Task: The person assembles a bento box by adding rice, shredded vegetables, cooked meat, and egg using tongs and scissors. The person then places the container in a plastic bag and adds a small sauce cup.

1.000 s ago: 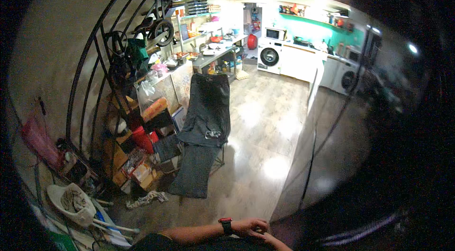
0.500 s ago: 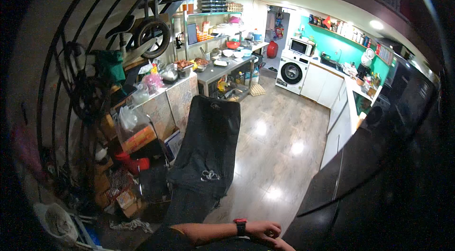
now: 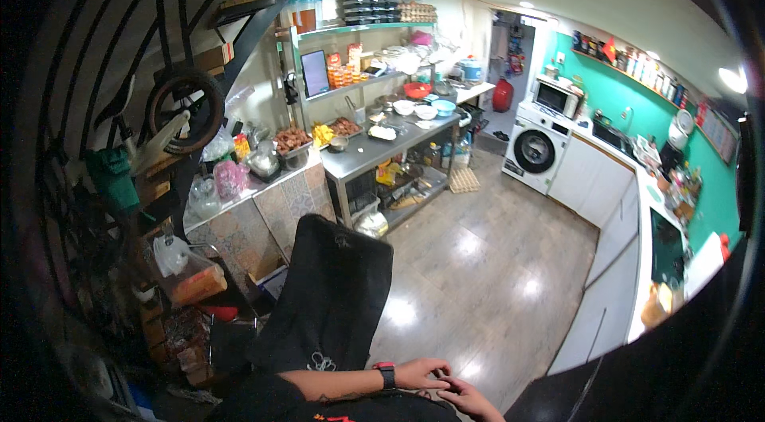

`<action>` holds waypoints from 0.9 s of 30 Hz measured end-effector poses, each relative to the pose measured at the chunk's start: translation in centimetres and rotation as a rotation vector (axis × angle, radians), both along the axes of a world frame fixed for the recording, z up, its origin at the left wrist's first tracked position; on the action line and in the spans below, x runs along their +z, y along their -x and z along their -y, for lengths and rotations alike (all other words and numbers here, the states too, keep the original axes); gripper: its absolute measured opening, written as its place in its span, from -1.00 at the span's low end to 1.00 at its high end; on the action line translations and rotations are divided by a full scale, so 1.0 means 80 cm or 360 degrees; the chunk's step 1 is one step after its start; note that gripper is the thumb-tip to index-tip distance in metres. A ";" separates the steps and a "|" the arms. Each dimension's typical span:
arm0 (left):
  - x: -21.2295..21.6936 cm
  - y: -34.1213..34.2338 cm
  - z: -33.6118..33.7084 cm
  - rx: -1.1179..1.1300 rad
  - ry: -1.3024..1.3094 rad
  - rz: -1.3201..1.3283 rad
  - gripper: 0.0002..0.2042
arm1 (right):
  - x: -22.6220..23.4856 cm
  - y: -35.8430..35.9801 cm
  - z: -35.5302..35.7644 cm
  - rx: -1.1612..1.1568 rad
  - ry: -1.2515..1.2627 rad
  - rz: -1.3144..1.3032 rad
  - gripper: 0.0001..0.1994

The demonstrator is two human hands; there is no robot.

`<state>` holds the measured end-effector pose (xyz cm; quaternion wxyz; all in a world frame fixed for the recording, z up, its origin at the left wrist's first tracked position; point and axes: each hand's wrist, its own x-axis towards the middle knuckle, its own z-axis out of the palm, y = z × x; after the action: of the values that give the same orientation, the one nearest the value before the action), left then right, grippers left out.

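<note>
While hands (image 3: 446, 386) touch, chair (image 3: 335, 294) (black) adjoins.

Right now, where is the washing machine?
The washing machine stands at the far right of the head view, under the microwave, beside the white cabinets.

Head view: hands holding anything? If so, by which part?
Nothing held, as far as it shows. The left hand and right hand meet fingertip to fingertip at the lower edge, above the wooden floor; no object shows between them.
</note>
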<state>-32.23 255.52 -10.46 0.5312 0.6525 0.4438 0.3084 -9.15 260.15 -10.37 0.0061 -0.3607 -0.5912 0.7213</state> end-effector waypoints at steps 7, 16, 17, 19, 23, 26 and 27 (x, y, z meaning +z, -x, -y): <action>-0.004 0.185 -0.169 0.0795 0.0274 -0.0167 -0.63 | -0.069 0.078 -0.367 -0.0030 -0.0485 0.0318 -0.50; -0.129 0.355 -0.476 0.0765 0.0254 0.0048 -0.68 | -0.220 0.085 -0.651 0.0163 -0.0791 0.1372 -0.54; -0.113 0.384 -0.511 0.0762 0.0203 0.0007 -0.70 | -0.216 0.097 -0.673 0.0260 -0.0706 0.1376 -0.53; -0.066 0.437 -0.570 0.0926 0.0041 -0.0241 -0.73 | -0.219 0.121 -0.718 0.0432 -0.0581 0.1364 -0.52; -0.045 0.544 -0.675 0.1163 0.0002 -0.0180 -0.73 | -0.254 0.163 -0.824 0.0643 -0.0493 0.1301 -0.50; -0.056 0.607 -0.713 0.1492 -0.0035 -0.0374 -0.74 | -0.300 0.203 -0.932 0.0889 -0.0557 0.1168 -0.49; -0.053 0.620 -0.720 0.1613 0.0142 -0.0428 -0.75 | -0.321 0.222 -0.974 0.0993 -0.0635 0.1088 -0.48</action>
<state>-81.80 313.14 -14.74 0.2810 0.3666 0.7807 0.4209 -26.94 338.09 -36.01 -0.3350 -0.3743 -0.7653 0.4024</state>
